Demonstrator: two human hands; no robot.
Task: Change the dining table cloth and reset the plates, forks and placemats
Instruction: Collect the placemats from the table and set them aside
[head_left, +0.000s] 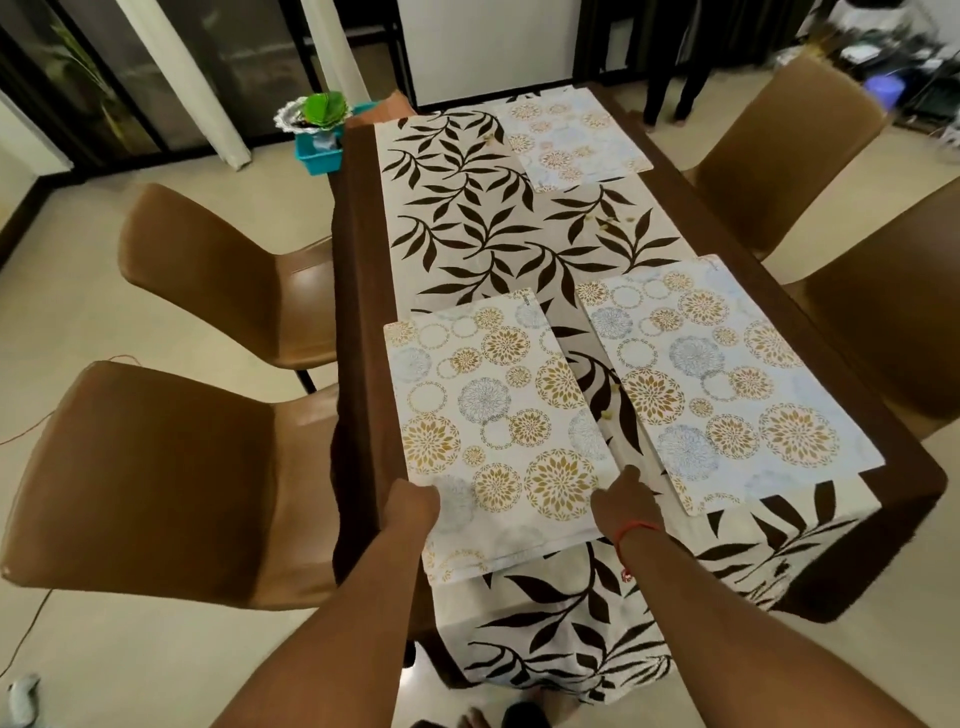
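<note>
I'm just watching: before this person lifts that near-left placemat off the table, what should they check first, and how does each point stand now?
1. Left hand has the near-left placemat by its near-left corner: ok.
2. Right hand grips the mat: cannot tell; it rests at the near-right edge, fingers hidden.
3. Nothing standing on this mat: ok.
4. Mat clear of the near-right placemat: ok, a gap of leaf-patterned cloth shows between them.
5. Cloth free of crumbs: not ok, small bits lie in that gap.
6. Other mats removed: not ok, the far placemat is on the table too.
</note>
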